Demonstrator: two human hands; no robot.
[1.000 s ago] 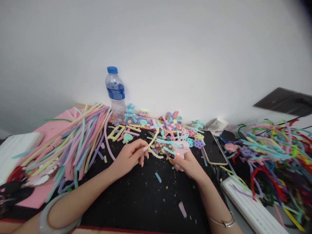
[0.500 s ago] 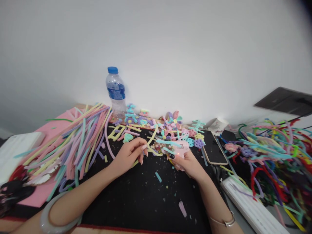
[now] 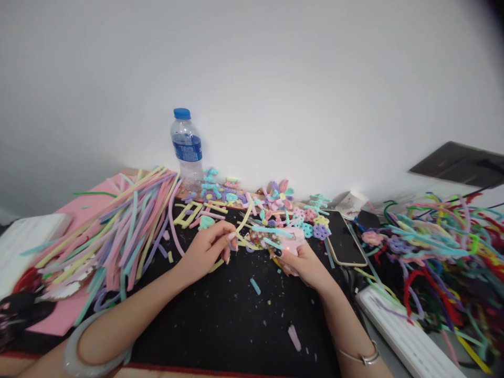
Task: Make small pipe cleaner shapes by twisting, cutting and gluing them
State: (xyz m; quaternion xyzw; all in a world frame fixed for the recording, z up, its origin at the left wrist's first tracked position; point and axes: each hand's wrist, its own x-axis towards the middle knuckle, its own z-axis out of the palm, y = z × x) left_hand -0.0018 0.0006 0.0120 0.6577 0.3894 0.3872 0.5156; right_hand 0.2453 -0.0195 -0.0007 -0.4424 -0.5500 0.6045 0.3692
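Observation:
My left hand (image 3: 212, 243) is closed, thumb and fingertips pinching a pale yellow pipe cleaner (image 3: 244, 219) that curves up and away from the fingers. My right hand (image 3: 297, 262) grips a small pink handheld device (image 3: 294, 240) with a glowing orange light. Its exact kind is unclear. Light blue pipe cleaner pieces (image 3: 271, 230) lie across or just in front of the device. Behind the hands lie finished pipe cleaner shapes, among them a pink and purple flower (image 3: 282, 195) and a mint heart (image 3: 206, 222).
A bundle of pastel pipe cleaners (image 3: 134, 226) lies on pink sheets at left. A water bottle (image 3: 188, 149) stands by the wall. At right are a phone (image 3: 346, 239), a white power strip (image 3: 409, 333) and a tangle of coloured pipe cleaners (image 3: 437, 262). Scraps dot the black mat (image 3: 232, 325).
The yellow pipe cleaner has shifted slightly left and now sits between my left fingertips. My right hand keeps the pink device nearly still.

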